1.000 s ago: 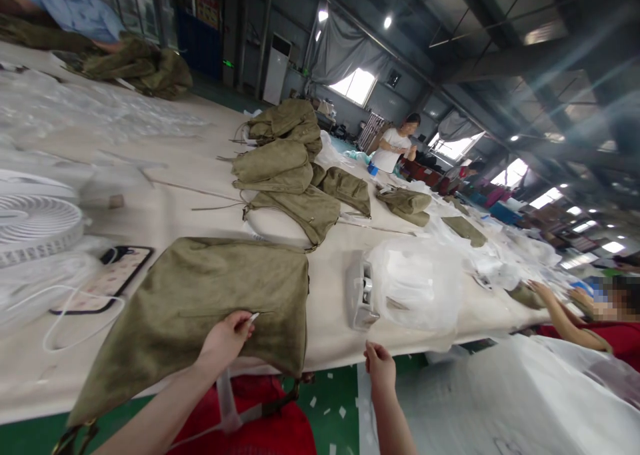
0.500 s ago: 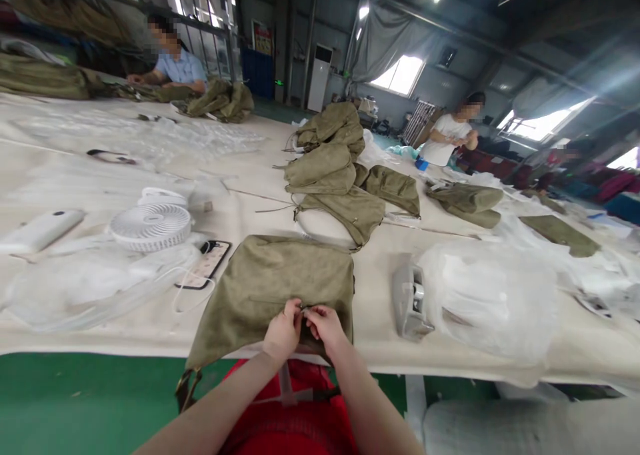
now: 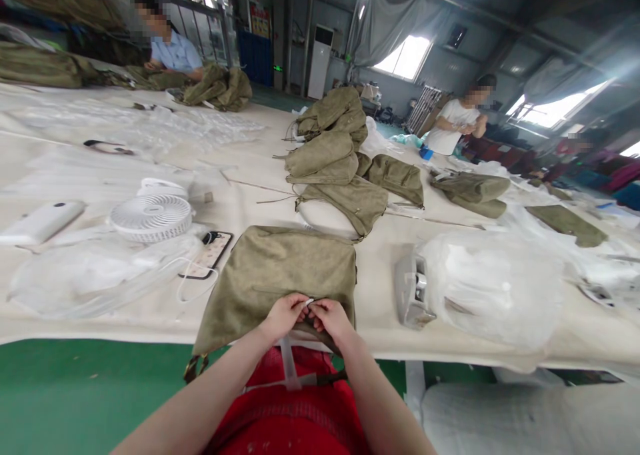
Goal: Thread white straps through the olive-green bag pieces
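Observation:
An olive-green fabric bag (image 3: 280, 262) lies flat at the table's front edge, its lower left corner with metal hardware hanging over the edge. Both my hands meet above its lower right part, fingertips almost touching. My left hand (image 3: 286, 316) is closed in a pinch, and a small whitish bit shows at its fingertips. Also pinched is my right hand (image 3: 327, 316), right against the left one, with something small and dark between the fingers. What exactly the fingers hold is too small to name. A strap with a pale wrapped piece (image 3: 289, 365) hangs below, before my red clothing.
Left of the bag are a phone (image 3: 206, 258), a white fan (image 3: 151, 216), a white power bank (image 3: 47, 222) and clear plastic. A grey tape dispenser (image 3: 413, 292) and a plastic-wrapped bundle (image 3: 495, 288) stand right. More olive bags (image 3: 345, 198) lie behind. Co-workers (image 3: 457, 122) are across the table.
My hands have drawn closer together, and the left hand's fingers have turned more toward the right. A whitish bit now shows at the fingertips. The camera view has shifted slightly.

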Demonstrator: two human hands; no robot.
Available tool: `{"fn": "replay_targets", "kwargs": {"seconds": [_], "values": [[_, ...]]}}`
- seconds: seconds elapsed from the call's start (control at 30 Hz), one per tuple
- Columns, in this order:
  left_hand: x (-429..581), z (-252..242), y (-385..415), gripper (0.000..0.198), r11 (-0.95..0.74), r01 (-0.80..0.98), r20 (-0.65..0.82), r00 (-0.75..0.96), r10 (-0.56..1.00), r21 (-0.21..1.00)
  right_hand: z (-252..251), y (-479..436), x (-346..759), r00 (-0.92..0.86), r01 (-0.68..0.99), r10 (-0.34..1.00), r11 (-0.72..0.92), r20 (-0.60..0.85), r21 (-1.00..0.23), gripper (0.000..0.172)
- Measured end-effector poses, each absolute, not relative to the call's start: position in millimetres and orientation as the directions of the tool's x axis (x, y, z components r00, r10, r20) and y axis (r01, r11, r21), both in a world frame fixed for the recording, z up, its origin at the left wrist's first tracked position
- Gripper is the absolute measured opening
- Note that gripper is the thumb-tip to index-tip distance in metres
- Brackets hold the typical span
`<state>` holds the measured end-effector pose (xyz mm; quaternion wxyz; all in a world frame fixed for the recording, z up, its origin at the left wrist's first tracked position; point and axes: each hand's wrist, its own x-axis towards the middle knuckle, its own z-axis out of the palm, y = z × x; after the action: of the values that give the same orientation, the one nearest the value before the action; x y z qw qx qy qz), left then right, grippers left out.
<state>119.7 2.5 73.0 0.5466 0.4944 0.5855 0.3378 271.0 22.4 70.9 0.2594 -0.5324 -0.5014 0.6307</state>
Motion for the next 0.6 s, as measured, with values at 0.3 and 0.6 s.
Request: {"fn": "replay_targets", "kwargs": {"seconds": [0.3, 0.6], "values": [[130.2, 79.4, -7.0, 0.021, 0.186, 0.326, -0.186, -0.031, 0.982, 0.927, 68.8, 28.8, 258.7, -0.235, 0.292, 0.863, -0.375, -0.446, -0.880, 0.017], [127.9, 75.2, -10.0, 0.019, 0.152, 0.425, -0.139, -0.063, 0.988, 0.892, 73.1, 28.2, 259.1, -0.192, 0.296, 0.876, -0.378, -0.442, -0.878, 0.013]]}}
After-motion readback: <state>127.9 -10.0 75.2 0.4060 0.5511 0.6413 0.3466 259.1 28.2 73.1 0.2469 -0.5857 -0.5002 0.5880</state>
